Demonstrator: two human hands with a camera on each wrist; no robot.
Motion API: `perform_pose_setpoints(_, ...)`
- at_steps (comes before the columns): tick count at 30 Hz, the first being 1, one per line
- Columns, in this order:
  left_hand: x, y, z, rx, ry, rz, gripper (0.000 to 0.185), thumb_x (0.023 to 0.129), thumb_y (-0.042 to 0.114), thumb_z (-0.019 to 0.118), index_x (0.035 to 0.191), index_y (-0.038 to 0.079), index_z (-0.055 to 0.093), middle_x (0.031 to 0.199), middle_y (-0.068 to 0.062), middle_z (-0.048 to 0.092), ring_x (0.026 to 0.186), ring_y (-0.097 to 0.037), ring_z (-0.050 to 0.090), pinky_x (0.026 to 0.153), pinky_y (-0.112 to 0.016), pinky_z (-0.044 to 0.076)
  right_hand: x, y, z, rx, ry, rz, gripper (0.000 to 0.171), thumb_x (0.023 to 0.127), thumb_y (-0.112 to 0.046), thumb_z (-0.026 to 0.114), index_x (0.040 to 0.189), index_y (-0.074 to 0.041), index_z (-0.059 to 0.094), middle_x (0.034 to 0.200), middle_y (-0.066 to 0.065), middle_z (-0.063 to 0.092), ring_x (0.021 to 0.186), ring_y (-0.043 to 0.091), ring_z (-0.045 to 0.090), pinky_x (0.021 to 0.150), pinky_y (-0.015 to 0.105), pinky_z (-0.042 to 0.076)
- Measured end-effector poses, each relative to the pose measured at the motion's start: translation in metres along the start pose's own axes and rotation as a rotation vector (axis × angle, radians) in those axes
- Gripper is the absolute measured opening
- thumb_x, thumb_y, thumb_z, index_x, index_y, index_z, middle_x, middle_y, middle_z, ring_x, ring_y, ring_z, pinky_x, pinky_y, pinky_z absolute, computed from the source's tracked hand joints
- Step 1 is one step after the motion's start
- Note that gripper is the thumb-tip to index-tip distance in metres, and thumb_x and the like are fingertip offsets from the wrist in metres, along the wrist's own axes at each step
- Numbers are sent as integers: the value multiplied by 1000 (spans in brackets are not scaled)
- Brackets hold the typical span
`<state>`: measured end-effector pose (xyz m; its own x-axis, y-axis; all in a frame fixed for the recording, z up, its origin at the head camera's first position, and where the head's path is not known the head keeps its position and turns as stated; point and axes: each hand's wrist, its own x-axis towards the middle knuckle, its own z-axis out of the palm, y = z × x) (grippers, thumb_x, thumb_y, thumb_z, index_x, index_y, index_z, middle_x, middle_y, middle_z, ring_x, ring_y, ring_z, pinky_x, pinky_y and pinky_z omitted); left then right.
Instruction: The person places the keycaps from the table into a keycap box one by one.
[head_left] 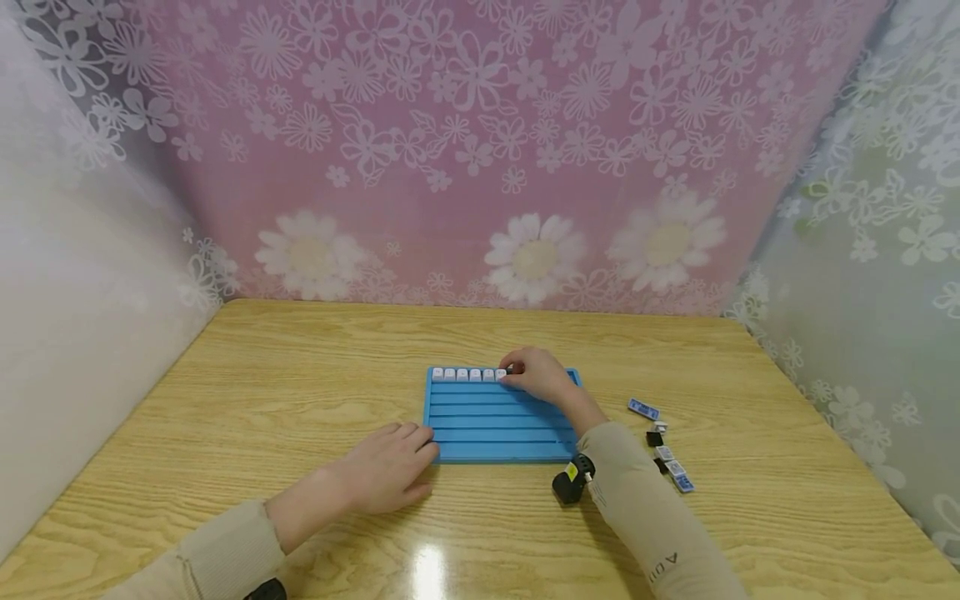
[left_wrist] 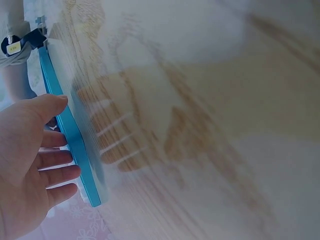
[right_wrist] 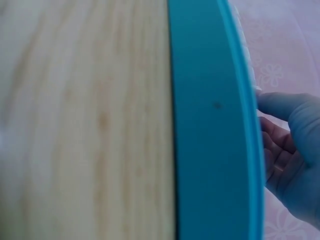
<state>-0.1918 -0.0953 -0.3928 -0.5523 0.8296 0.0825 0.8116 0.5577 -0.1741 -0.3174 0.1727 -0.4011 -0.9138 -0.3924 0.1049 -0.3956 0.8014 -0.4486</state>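
Note:
A shallow blue tray (head_left: 495, 422) with raised ridges across it lies on the table. White keycaps (head_left: 462, 375) with faint markings line its back row, from the left corner up to my right hand (head_left: 542, 375). That hand reaches over the tray, thumb and fingers pinching at the keycap at the row's right end; a small dark patch shows between them, too small to name. My left hand (head_left: 393, 468) lies at the tray's front left corner, fingers relaxed and touching its edge. In the left wrist view its fingers (left_wrist: 57, 159) extend along the blue side wall.
Right of the tray, several small pieces lie loosely in a line: a blue-and-white one (head_left: 643, 408), a black one (head_left: 655, 438) and more white and blue ones (head_left: 674, 467). The wooden table (head_left: 315, 375) meets a pink flowered backdrop (head_left: 420, 192) at the back.

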Motion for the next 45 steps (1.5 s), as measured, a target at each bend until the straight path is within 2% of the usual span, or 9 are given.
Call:
perform_pose_setpoints(7,0,0,0,2,5,1,35,90,39,57,106,9,56,104,-3,51,97,-18,50,86,-34,45,0,0,-1,11,-10,13,22,86,-19,66,106,-9,66,81,1,58,69,16,49,62,32,43)
perform_pose_setpoints(16,0,0,1,-1,-4,-3,35,90,41,57,104,10,55,104,-3,51,97,-18,49,86,-34,45,-3,5,-4,27,-27,30,34,86,-24,66,115,-6,61,88,3,60,74,16,53,67,34,46)
perform_pose_setpoints(21,0,0,0,-1,-4,-1,34,90,40,57,104,9,55,103,-3,51,97,-18,49,87,-34,45,-10,9,-13,44,-34,20,35,86,-22,67,116,-4,61,90,4,60,78,17,54,71,36,46)
perform_pose_setpoints(29,1,1,-1,13,-7,5,35,90,41,56,105,8,55,104,-4,51,97,-19,49,87,-34,45,-30,14,-34,11,-35,-27,32,87,-22,65,113,-2,62,98,7,61,85,20,54,75,38,46)
perform_pose_setpoints(37,1,1,-1,26,-3,11,36,89,42,56,104,9,55,102,-3,50,94,-18,48,85,-33,44,-56,25,-62,-9,-31,-66,29,91,-23,60,109,-1,62,98,7,61,84,20,54,71,37,46)
perform_pose_setpoints(45,1,0,-1,4,0,17,34,90,40,57,103,9,55,103,-4,51,96,-18,49,84,-33,45,-84,45,-82,-10,2,-31,25,90,-18,60,107,1,61,100,9,60,87,23,54,71,38,46)
